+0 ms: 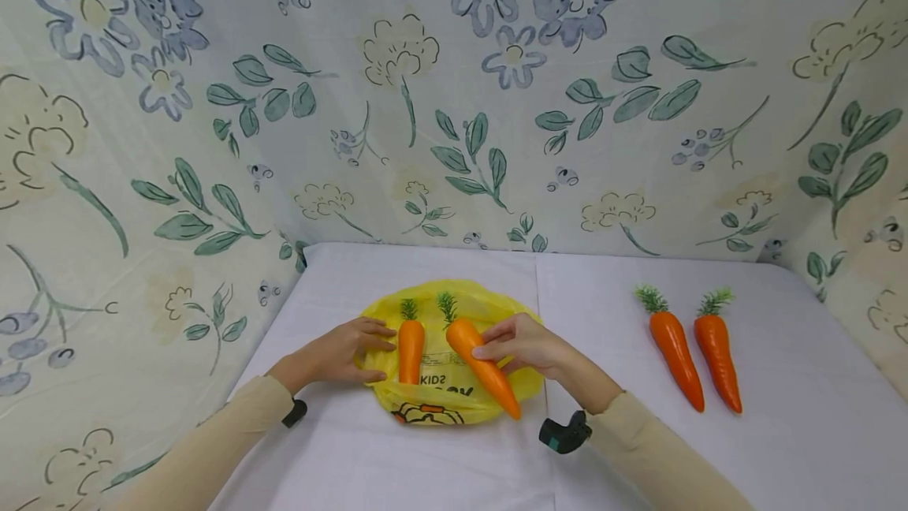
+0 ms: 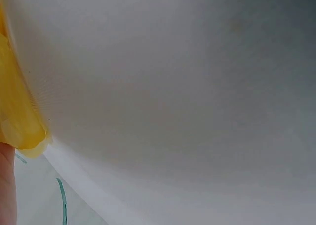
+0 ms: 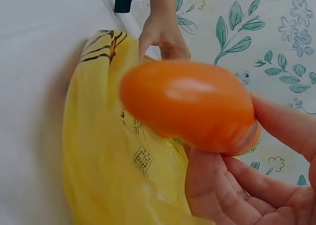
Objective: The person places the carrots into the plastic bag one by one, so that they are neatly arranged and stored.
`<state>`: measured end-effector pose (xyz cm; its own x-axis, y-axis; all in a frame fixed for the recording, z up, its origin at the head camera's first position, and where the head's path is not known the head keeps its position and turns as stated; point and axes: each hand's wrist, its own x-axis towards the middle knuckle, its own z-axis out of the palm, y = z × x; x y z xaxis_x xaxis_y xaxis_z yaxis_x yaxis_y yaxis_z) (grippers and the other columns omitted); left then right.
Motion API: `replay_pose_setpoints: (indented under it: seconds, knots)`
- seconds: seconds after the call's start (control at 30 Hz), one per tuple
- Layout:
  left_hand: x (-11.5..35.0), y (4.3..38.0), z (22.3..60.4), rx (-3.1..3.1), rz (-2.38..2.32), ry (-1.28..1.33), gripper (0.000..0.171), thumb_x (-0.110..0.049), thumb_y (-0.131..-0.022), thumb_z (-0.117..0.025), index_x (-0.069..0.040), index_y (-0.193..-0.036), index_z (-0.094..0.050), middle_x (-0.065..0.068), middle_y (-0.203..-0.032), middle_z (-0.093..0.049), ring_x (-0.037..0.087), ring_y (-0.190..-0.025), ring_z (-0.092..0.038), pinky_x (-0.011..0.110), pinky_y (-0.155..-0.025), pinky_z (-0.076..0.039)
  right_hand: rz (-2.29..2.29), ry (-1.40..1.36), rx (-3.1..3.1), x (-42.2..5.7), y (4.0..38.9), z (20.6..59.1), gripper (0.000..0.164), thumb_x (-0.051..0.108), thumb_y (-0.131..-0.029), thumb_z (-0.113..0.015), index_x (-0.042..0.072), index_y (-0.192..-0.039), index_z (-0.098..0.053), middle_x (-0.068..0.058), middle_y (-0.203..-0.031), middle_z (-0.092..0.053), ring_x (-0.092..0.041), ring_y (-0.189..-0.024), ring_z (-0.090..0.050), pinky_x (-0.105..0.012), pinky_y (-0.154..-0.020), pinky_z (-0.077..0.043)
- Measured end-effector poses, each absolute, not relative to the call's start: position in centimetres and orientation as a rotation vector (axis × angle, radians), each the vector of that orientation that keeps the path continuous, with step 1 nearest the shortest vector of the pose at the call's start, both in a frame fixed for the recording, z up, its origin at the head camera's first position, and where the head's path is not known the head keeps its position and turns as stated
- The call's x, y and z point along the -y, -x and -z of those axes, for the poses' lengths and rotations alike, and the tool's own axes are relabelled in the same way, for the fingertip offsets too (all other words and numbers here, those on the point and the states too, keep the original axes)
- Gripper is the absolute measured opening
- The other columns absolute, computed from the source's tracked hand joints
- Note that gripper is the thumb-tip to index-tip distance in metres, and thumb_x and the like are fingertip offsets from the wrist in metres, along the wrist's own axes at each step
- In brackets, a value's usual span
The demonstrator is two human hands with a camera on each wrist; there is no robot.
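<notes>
A yellow plastic bag (image 1: 489, 302) with dark print lies spread on the table, its mouth wide. One orange toy carrot (image 1: 411, 349) with a green top lies inside, its lower end hidden behind the bag's near edge. My right hand (image 1: 523, 347) pinches a second carrot (image 1: 485, 367) between thumb and fingers over the bag, green top away from me, tip toward me. In the right wrist view this carrot (image 3: 190, 104) fills the middle. At the bag's left rim, my left hand (image 1: 351, 349) grips the plastic, fingers over the edge; the left wrist view catches only a yellow fold (image 2: 19, 106) beside a finger.
Two more carrots, one on the left (image 1: 676, 359) and one on the right (image 1: 719, 361), lie side by side on the white tablecloth (image 1: 801, 448), right of the bag. A floral curtain (image 1: 454, 101) hangs behind the table and along its sides.
</notes>
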<state>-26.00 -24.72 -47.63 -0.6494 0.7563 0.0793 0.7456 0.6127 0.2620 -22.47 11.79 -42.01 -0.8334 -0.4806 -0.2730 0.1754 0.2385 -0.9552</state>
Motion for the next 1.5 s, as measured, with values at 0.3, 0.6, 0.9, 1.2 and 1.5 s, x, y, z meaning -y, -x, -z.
replay_pose_setpoints:
  seconds: [0.3, 0.6, 0.9, 1.2, 1.5]
  knots:
    - [24.7, 25.9, 47.5, -2.784, -0.420, -1.323, 0.048, -0.047, -0.087, -0.074, -0.013, -0.121, -0.073, 0.004, -0.137, -0.060, 0.028, -0.130, -0.051, 0.049, -0.109, -0.040, 1.599, 0.265, -1.990, -10.5, 22.5, 42.9, 0.042, 0.016, -0.088, -0.077, -0.012, -0.117, -0.065, -0.013, -0.099, -0.070, -0.023, -0.083, -0.068, -0.042, -0.074, -0.060]
    - [24.8, 26.2, 47.8, -2.786, -0.430, -1.312, 0.050, -0.052, -0.087, -0.072, -0.015, -0.121, -0.073, 0.003, -0.138, -0.060, 0.027, -0.131, -0.050, 0.051, -0.109, -0.040, 1.583, 0.179, -2.031, -9.7, 22.5, 43.5, 0.042, 0.015, -0.086, -0.080, -0.011, -0.115, -0.065, -0.015, -0.102, -0.068, -0.023, -0.082, -0.069, -0.042, -0.073, -0.061]
    - [24.9, 26.3, 47.9, -2.786, -0.425, -1.317, 0.050, -0.051, -0.087, -0.072, -0.015, -0.121, -0.073, 0.002, -0.138, -0.059, 0.027, -0.132, -0.050, 0.049, -0.110, -0.039, 1.594, 0.080, -2.062, -8.9, 22.9, 44.0, 0.042, 0.018, -0.084, -0.082, -0.008, -0.113, -0.068, -0.014, -0.104, -0.067, -0.023, -0.083, -0.068, -0.040, -0.075, -0.060]
    - [24.9, 26.2, 48.0, -2.790, -0.413, -1.308, 0.051, -0.052, -0.087, -0.071, -0.014, -0.121, -0.073, 0.003, -0.138, -0.059, 0.028, -0.131, -0.050, 0.051, -0.109, -0.039, 1.624, 0.040, -2.050, -8.3, 23.0, 43.9, 0.044, 0.015, -0.084, -0.081, -0.010, -0.116, -0.065, -0.016, -0.107, -0.066, -0.024, -0.086, -0.067, -0.041, -0.077, -0.060]
    - [25.1, 26.0, 47.8, -2.782, -0.424, -1.311, 0.050, -0.050, -0.087, -0.073, -0.014, -0.121, -0.073, 0.003, -0.138, -0.059, 0.028, -0.132, -0.049, 0.049, -0.110, -0.039, 1.630, 0.020, -2.068, -7.7, 23.1, 44.1, 0.043, 0.018, -0.083, -0.082, -0.009, -0.113, -0.066, -0.014, -0.104, -0.067, -0.023, -0.083, -0.068, -0.039, -0.075, -0.060]
